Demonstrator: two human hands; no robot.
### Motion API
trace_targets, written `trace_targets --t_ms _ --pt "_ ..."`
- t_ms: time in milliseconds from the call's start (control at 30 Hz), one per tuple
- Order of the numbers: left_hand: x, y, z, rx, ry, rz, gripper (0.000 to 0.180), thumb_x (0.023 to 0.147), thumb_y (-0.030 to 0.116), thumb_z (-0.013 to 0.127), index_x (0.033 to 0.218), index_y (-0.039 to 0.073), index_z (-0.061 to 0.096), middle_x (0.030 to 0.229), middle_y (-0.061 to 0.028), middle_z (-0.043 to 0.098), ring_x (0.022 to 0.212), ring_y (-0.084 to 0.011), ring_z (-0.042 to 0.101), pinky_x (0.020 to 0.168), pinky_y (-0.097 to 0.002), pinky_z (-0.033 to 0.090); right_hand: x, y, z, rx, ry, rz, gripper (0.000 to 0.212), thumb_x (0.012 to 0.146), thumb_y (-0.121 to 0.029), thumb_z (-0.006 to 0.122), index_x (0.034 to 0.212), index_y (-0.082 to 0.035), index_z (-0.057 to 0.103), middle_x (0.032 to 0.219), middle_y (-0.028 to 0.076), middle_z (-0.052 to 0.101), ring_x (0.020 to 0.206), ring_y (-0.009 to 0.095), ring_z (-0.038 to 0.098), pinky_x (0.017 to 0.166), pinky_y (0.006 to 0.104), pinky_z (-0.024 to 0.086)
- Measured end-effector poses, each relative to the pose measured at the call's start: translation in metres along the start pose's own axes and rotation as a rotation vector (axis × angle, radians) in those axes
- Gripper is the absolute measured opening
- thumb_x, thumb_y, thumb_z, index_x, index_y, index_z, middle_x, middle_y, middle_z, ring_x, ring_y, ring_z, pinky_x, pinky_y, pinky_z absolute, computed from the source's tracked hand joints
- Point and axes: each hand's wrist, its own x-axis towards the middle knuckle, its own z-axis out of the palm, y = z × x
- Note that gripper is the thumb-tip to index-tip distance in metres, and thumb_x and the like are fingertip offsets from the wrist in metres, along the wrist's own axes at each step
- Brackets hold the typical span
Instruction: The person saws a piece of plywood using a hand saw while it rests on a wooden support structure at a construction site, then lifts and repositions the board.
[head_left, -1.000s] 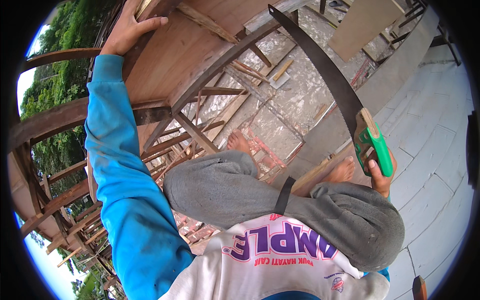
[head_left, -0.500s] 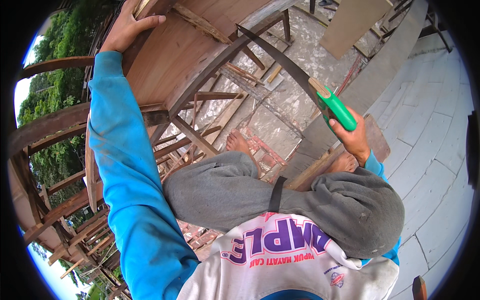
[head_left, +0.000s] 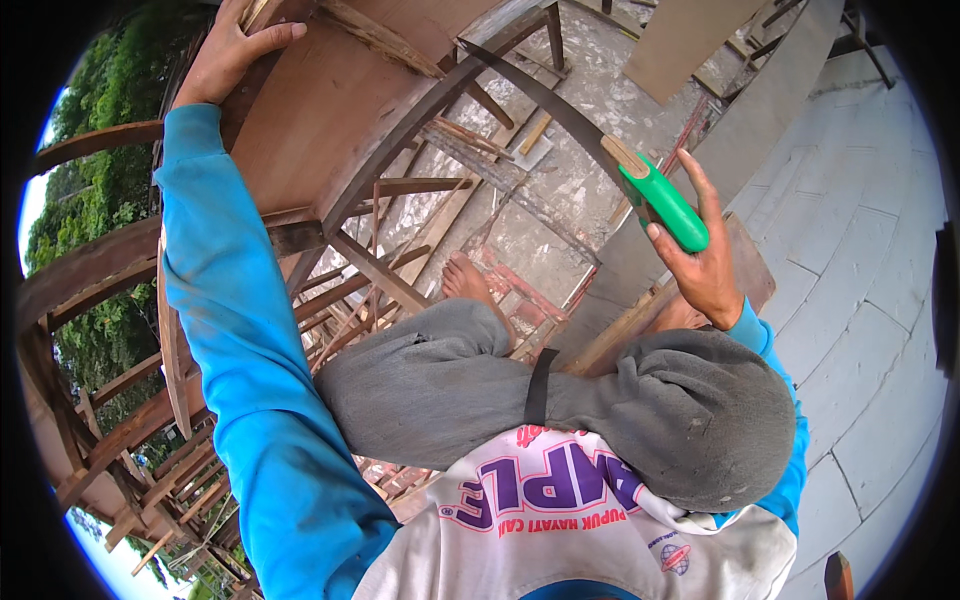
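Observation:
My right hand is at a handsaw with a green handle and a long dark blade. The grip is loose: thumb and forefinger are apart on either side of the handle, and the forefinger points up. The blade reaches up and left, its tip over the curved wooden rib; whether they touch I cannot tell. At the upper left my left hand is closed around a dark wooden beam, thumb laid across it. The picture's edge cuts off its other fingertips. A reddish plywood panel lies beside that beam.
My bare foot is below, near timber struts and a paint-spattered floor. Grey planking spreads at the right. A plywood sheet lies at the far side. Wooden framing and trees stand at the left.
My right hand has loosened on the saw's handle, with the forefinger lifting away from it. The whole view has shifted slightly; my left hand stays on the beam.

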Motion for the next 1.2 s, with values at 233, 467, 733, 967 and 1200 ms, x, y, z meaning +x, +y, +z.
trace_targets --t_ms 233,467,733,967,1200 --pt "0.001 -0.001 -0.005 -0.066 -0.03 0.057 0.102 0.068 0.04 0.085 0.153 0.009 0.038 0.146 -0.0178 0.04 0.139 -0.0339 0.036 0.117 -0.0413 0.027 0.001 -0.007 -0.012 -0.126 -0.114 -0.114 0.054 0.087 -0.007 0.069 0.139 -0.008 0.055 0.137 0.012 0.06 0.127 0.025 0.057 0.105 0.0378 0.046" --pt "0.004 -0.009 -0.002 -0.042 -0.012 0.058 0.099 0.069 0.038 0.085 0.152 0.012 0.04 0.138 -0.017 0.044 0.134 -0.0334 0.039 0.116 -0.0403 0.029 0.026 -0.023 -0.002 -0.069 -0.151 -0.041 0.053 0.086 -0.007 0.068 0.138 -0.008 0.057 0.137 0.012 0.06 0.127 0.026 0.057 0.106 0.037 0.044" --pt "-0.002 -0.006 -0.003 -0.036 -0.005 0.086 0.099 0.069 0.037 0.085 0.153 0.011 0.04 0.141 -0.0181 0.043 0.136 -0.0337 0.039 0.116 -0.0404 0.028 0.055 0.003 0.013 -0.095 -0.174 -0.131 0.054 0.084 -0.004 0.065 0.138 -0.01 0.058 0.133 0.011 0.063 0.12 0.023 0.061 0.101 0.0361 0.047" --pt "-0.012 0.003 -0.006 -0.009 -0.017 0.096 0.098 0.069 0.036 0.083 0.152 0.01 0.04 0.14 -0.0183 0.044 0.134 -0.0341 0.04 0.115 -0.0409 0.029 0.036 -0.028 0.005 -0.148 -0.123 -0.162 0.05 0.087 -0.01 0.065 0.137 -0.009 0.059 0.131 0.012 0.064 0.118 0.024 0.061 0.099 0.0339 0.048" --pt "-0.006 -0.015 -0.006 -0.009 0.004 0.057 0.098 0.068 0.036 0.083 0.152 0.011 0.04 0.138 -0.0176 0.044 0.133 -0.0347 0.04 0.115 -0.0415 0.03 0.049 -0.04 0.008 -0.14 -0.186 -0.106 0.051 0.088 -0.011 0.066 0.137 -0.007 0.057 0.131 0.012 0.063 0.119 0.023 0.06 0.101 0.0354 0.046"
